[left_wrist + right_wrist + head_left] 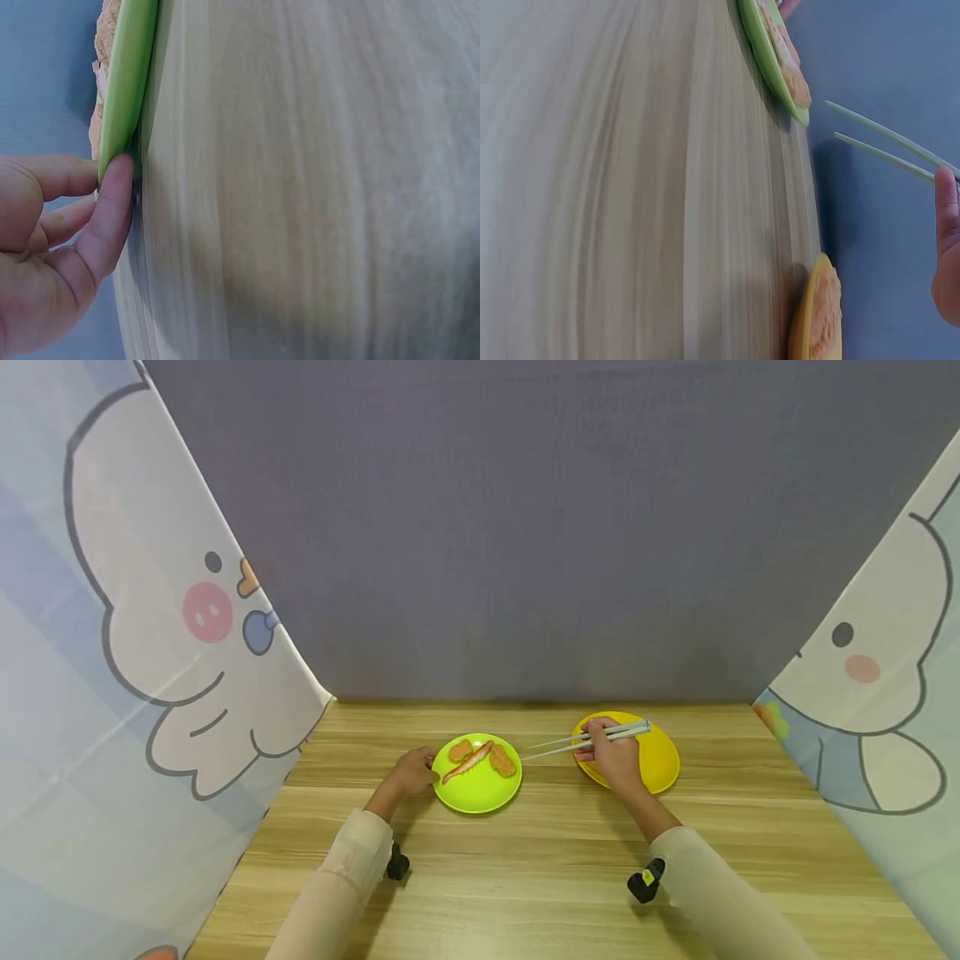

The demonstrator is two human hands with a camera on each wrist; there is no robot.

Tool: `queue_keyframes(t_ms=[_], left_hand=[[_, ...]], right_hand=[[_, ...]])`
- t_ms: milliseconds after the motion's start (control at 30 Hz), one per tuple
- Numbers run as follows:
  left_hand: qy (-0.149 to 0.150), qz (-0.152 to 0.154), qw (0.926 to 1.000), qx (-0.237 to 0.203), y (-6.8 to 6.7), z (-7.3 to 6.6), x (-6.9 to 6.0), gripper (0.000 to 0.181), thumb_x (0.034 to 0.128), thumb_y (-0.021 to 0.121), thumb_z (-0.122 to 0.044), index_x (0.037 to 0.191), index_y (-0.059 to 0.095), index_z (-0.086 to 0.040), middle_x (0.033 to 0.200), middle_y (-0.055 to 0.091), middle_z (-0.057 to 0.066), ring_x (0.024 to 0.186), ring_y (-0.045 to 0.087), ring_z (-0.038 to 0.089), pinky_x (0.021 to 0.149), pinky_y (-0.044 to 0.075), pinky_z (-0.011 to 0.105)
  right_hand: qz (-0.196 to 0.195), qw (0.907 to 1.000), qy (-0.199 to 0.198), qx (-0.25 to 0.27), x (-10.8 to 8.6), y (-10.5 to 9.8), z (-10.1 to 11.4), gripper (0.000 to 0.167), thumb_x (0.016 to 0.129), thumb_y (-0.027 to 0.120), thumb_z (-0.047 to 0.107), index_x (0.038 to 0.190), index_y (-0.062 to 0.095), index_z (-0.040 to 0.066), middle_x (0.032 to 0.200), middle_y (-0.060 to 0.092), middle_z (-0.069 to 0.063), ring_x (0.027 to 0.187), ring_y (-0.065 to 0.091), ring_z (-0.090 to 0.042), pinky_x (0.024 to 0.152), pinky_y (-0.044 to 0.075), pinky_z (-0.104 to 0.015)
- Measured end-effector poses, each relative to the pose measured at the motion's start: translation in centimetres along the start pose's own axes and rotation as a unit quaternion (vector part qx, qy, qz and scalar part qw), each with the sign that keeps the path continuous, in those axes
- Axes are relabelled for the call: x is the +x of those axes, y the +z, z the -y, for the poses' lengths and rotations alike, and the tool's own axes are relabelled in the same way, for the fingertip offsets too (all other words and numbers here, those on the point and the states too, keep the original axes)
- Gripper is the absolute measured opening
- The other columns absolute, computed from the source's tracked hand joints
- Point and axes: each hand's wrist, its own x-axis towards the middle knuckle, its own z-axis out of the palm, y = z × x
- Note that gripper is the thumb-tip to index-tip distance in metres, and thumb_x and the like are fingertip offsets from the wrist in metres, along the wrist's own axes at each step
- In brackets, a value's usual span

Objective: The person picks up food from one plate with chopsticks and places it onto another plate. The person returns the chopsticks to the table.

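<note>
Well, the left hand (412, 770) pinches the green plate (480, 795), which bears three food pieces (468, 762); the right hand (617, 762) grips chopsticks (628, 732) above the yellow plate (662, 764), tips apart and empty. Apparently the step is lining up a pick, calling next for tips closed around one piece.

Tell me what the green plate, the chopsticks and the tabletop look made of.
Green plate: probably plastic, smooth-finished, by its even, bright colour.
Chopsticks: metal or pale plastic, unclear; thin, with silvery-looking rear ends.
Tabletop: wood or wood-look laminate, by its streaked grain and soft sheen.
</note>
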Motion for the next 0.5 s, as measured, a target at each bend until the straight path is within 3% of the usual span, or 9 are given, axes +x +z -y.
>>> queue_keyframes(t_ms=[500], left_hand=[[-0.003,0.003,0.9999,-0.014,0.1,0.1,0.0,0.050,0.0836,0.065,0.005,0.133,0.059,0.004,0.111,0.066,0.019,0.086,0.070,0.023,0.068,0.064,0.032]], right_hand=[[0.013,0.9998,-0.005,0.015,-0.7,3.3,-0.9,0.031,0.105,0.054,0.014,0.107,0.064,-0.015,0.088,0.067,-0.015,0.059,0.071,-0.012,0.055,0.062,-0.029]])
